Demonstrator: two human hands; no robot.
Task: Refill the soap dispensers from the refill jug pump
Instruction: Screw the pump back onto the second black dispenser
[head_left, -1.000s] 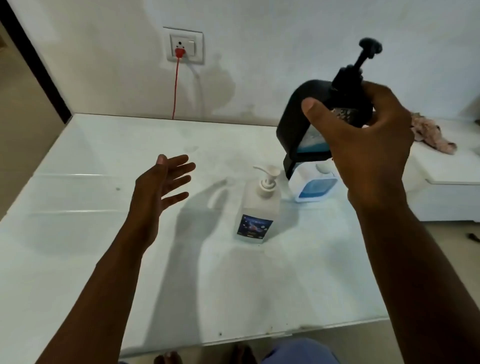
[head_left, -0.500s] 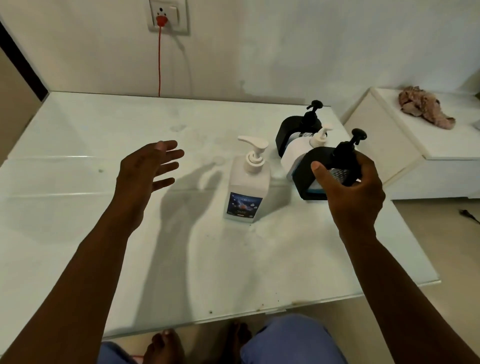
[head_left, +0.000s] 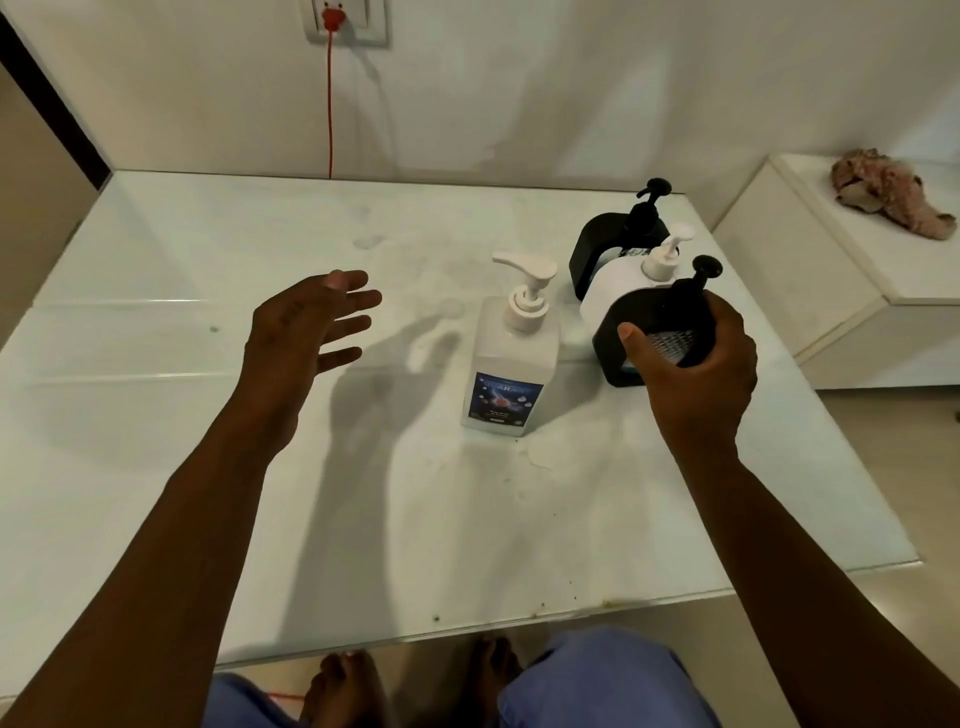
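Now lowered from mid-air, the black dispenser (head_left: 655, 332) sits on the white table (head_left: 156, 322), right hand (head_left: 698, 358) gripping it beside the refill pump bottle (head_left: 511, 358). Left hand (head_left: 306, 332) hovers spread and empty; filling likely follows.

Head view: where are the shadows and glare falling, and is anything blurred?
Head view: the open left hand throws a dark shadow rightward across the glossy white table; soft glare streaks its left side; the tall white pump bottle label print is unreadable.
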